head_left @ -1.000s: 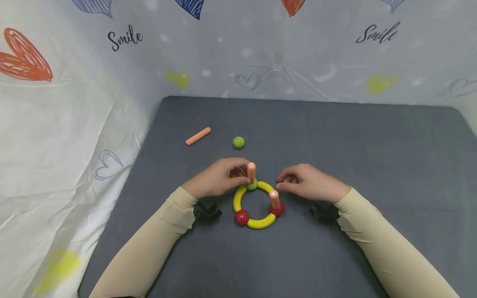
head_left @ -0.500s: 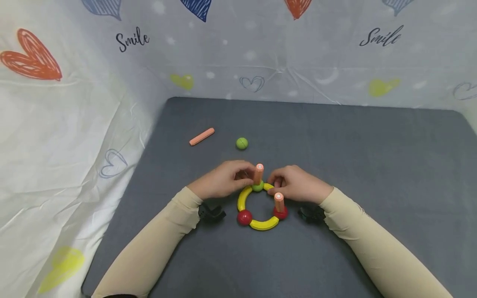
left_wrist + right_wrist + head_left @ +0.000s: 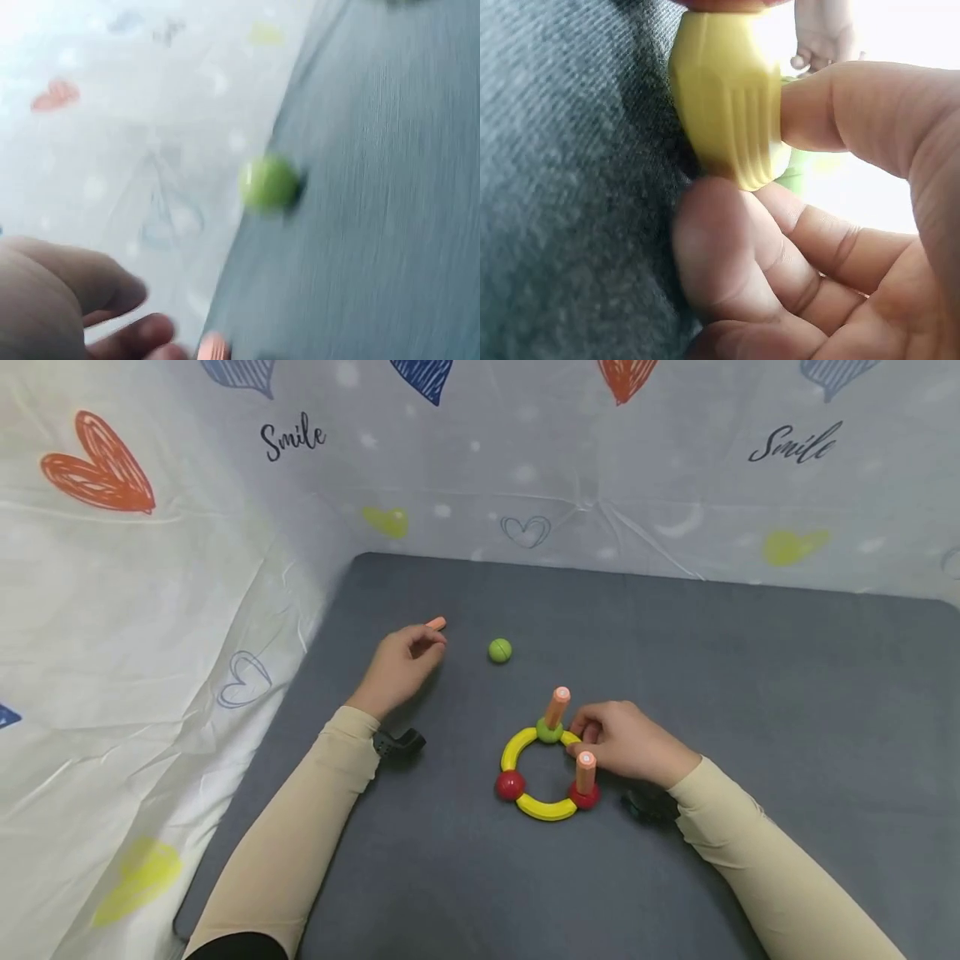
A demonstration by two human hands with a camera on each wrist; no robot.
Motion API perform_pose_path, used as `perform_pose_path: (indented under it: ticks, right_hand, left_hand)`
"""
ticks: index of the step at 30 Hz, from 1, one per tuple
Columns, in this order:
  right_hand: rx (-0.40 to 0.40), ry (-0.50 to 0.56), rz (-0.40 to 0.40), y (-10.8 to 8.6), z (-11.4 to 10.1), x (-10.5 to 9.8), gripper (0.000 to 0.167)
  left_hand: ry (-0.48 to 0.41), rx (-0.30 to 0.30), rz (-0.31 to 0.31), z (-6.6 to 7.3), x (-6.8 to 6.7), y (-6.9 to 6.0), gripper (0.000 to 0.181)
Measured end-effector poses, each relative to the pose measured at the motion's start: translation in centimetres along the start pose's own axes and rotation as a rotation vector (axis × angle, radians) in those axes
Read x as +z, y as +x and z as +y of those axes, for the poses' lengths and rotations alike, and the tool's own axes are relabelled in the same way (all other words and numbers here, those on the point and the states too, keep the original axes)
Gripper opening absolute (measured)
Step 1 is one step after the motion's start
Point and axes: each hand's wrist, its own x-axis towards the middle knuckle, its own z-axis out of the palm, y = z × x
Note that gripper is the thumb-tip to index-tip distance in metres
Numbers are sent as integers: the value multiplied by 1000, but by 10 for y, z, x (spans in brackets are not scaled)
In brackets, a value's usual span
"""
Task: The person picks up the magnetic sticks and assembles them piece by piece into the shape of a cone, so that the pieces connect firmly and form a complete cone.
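Note:
A ring of yellow curved pieces (image 3: 546,808) joined by balls lies on the table: a red ball (image 3: 510,785) at left, another red ball (image 3: 584,795) at right and a green ball (image 3: 550,732) at the back. Orange sticks stand upright, one in the green ball (image 3: 557,708), one in the right red ball (image 3: 586,772). My right hand (image 3: 630,743) pinches the ring's right yellow curved piece (image 3: 731,97) between thumb and fingers. Over a loose orange stick (image 3: 437,623), mostly covered, is my left hand (image 3: 405,668); in the left wrist view its fingers are apart, beside the stick's end (image 3: 214,348).
Right of the left hand sits a loose green ball (image 3: 499,650) on the dark grey table (image 3: 712,693). A white printed cloth (image 3: 480,468) rises behind the table and along its left side.
My left hand has left the upright stick on the green ball and moved back and left to the loose stick. My right hand has come in and taken hold of the ring's right yellow piece.

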Motion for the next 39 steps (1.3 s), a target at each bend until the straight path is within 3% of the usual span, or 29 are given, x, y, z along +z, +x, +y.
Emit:
perform_pose_path:
  ticks: [3,6,12,14,18,20,24,27,30,35,39]
  right_hand:
    - [31,-2,9,-5,0,-2,12]
    - [52,6,15,-11,0,-3,13]
    - [75,23,38,-22,3,-2,19]
    - [84,40,37,-24,3,-2,18]
    - [96,74,39,-26,4,0,13]
    - [97,81,41,-26,3,0,12]
    - [105,84,37,-26,3,1,14]
    - [118,89,36,-25,3,1,16]
    - [124,99,37,-25,3,1,18]
    - [119,106,65,-24,3,3,16]
    - [93,104,85,-24,5,5,18]
  left_hand:
    - [96,-8,129,-12,-11,2,23]
    - [170,-23,161,-22,-16,4,26]
    - [293,-16,5,-36,-14,7,43]
    - [344,-3,-6,-37,-13,6,42]
    - [463,13,40,-32,-13,6,25]
    - [520,5,24,-26,-14,6,23]
    - [590,-21,-150,-9,-15,2,27]
    - [564,-29,-287,6,-14,-3,21]
    - [444,-1,-355,24,-11,-7,14]
    - [189,147,-461,58,1,-19,10]
    - [85,243,-562,75,13,-28,11]
